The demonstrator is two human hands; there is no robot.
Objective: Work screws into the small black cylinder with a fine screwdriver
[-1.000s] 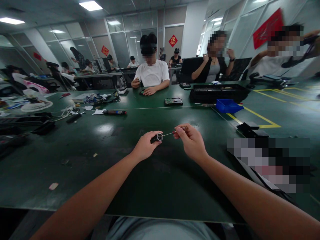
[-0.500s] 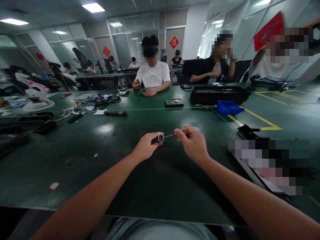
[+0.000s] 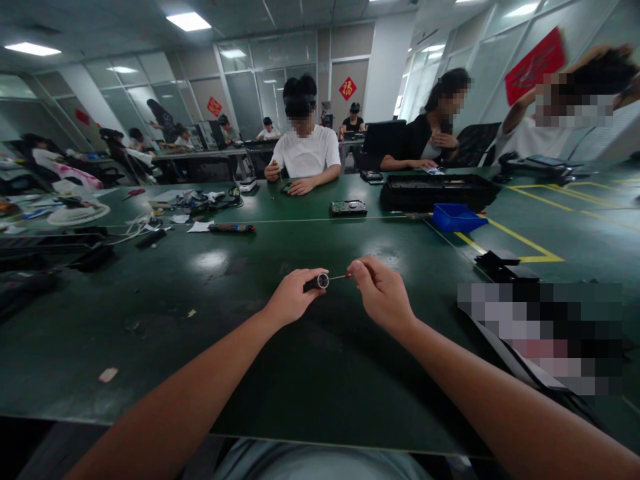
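Above the middle of the green table, my left hand (image 3: 293, 297) is closed around a dark cylinder (image 3: 321, 281), whose round, light-rimmed end faces me and to the right. What the cylinder is, I cannot make out. A thin screwdriver (image 3: 340, 277) with a red part by its handle is pinched in my right hand (image 3: 380, 290). Its metal shaft points left, the tip at the rimmed end of the cylinder. Most of the screwdriver's handle is hidden by my fingers. Both forearms reach in over the table's front edge.
Across the green table (image 3: 240, 373) a person in a white shirt (image 3: 306, 157) handles small parts. Nearby lie a hard drive (image 3: 349, 208), a blue tray (image 3: 457, 217), a long black bin (image 3: 440, 192) and a dark pen-shaped tool (image 3: 231, 228). Cables and a white fan cover (image 3: 79, 212) lie left.
My hands keep nearly the same place, with the right fingers turned slightly around the screwdriver. At the back right, a person in black has lowered one hand to the table.
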